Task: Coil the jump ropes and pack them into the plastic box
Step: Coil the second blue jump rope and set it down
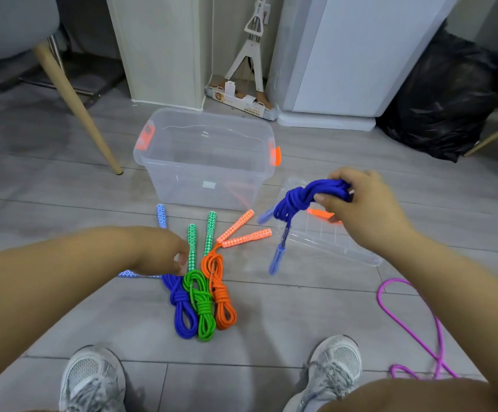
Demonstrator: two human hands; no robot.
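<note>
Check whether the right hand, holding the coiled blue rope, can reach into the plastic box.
Probably yes. The right hand grips the blue jump rope just right of the plastic box, which stands open with its lid off on the floor; nothing covers the opening.

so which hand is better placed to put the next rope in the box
Right. The right hand grips a coiled blue rope, lifted beside the open plastic box; the left hand is down at the coils on the floor.
</note>
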